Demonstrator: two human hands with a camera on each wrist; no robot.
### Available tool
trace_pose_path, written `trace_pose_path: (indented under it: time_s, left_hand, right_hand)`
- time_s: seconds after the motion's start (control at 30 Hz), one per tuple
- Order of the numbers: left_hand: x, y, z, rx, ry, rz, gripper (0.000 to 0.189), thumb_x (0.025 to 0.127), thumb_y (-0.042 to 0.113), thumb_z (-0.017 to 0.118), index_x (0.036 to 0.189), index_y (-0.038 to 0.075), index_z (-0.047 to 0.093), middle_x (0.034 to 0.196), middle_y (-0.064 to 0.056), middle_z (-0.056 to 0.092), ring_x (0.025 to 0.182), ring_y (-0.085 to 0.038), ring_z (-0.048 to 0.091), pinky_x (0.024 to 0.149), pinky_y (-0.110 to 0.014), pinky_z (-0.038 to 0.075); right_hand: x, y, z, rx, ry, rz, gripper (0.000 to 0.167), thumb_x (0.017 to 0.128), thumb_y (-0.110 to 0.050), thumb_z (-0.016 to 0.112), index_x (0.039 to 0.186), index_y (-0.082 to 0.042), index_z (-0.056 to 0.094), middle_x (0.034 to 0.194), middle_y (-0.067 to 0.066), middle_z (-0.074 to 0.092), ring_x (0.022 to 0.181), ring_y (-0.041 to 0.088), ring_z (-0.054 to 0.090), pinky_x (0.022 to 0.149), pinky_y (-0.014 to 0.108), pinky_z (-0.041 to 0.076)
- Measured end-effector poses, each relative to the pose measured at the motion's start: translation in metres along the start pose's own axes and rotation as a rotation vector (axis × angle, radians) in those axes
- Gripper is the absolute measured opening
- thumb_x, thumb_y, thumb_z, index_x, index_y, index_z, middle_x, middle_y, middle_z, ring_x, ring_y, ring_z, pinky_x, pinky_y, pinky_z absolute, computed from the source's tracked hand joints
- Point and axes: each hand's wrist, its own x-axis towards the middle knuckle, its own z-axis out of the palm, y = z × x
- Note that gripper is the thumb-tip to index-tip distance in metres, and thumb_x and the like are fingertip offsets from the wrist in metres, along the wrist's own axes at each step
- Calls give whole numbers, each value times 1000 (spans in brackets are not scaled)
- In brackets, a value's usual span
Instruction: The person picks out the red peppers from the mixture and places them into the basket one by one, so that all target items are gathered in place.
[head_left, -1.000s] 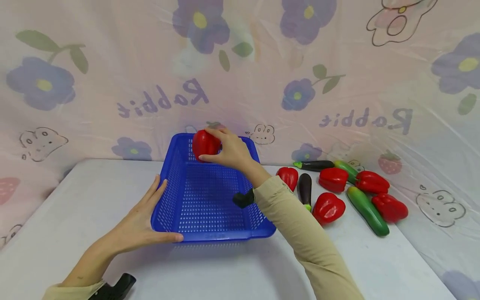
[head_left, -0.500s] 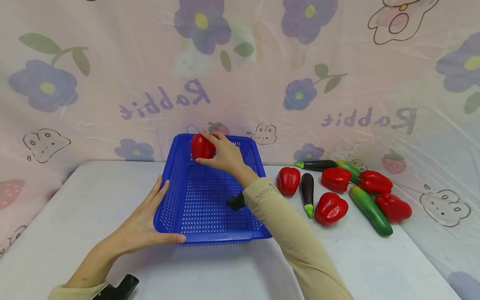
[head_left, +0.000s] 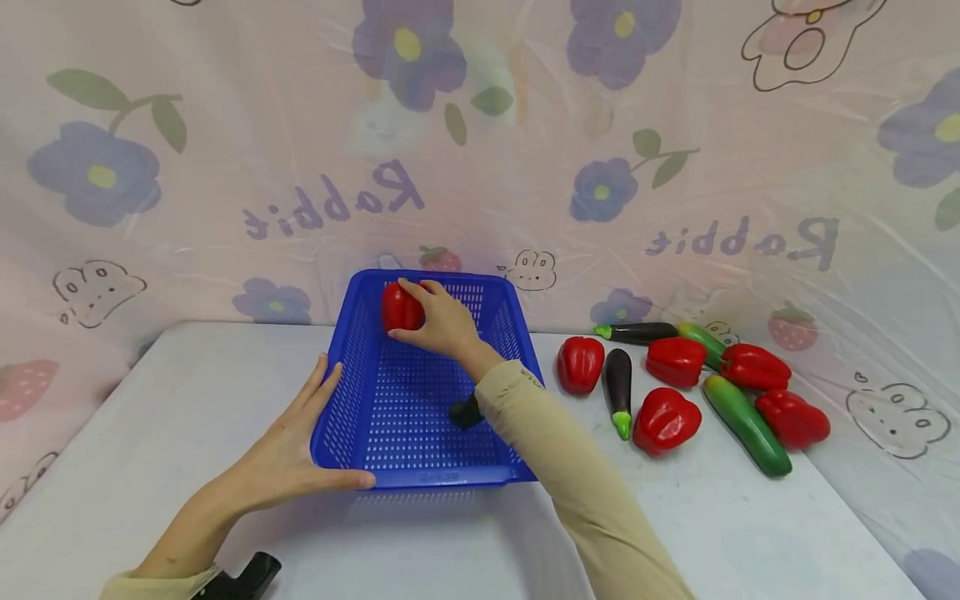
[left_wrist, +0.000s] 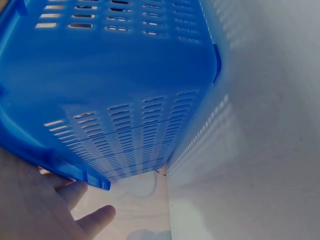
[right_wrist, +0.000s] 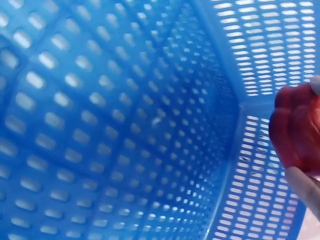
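A red bell pepper (head_left: 400, 310) is in my right hand (head_left: 444, 323), held between thumb and fingers inside the far left corner of a blue plastic basket (head_left: 420, 417). In the right wrist view the pepper (right_wrist: 296, 127) shows beside the perforated wall, with the basket's mesh floor filling much of the picture. My left hand (head_left: 281, 454) holds the basket's near left corner, thumb along the front rim and fingers spread up the left side. From the left wrist, the fingers (left_wrist: 75, 192) reach past the basket's rim (left_wrist: 70, 170).
Right of the basket lie several more bell peppers, among them one near the basket (head_left: 581, 365) and one in front (head_left: 666, 421). Two dark eggplants (head_left: 618, 387) and green cucumbers (head_left: 746, 425) lie among them on the white table (head_left: 225, 367). A patterned curtain (head_left: 480, 167) hangs behind.
My right hand has lowered the red bell pepper and moved slightly left, deeper into the basket's far left corner. The left hand keeps its hold on the basket's corner.
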Motion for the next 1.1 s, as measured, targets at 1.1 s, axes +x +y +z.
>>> trace_pose_path:
  time_s: [1.1]
  left_hand:
    - [2,-3,0,-24,4,38,129,63,48,84,156,15,2,162,-11,-9,141,-54,14,97,-78,25]
  right_hand:
    - [5,0,27,11,-247,6,81,90,-43,63,155,-29,16,158,13,22,132,35,46,104,49,45]
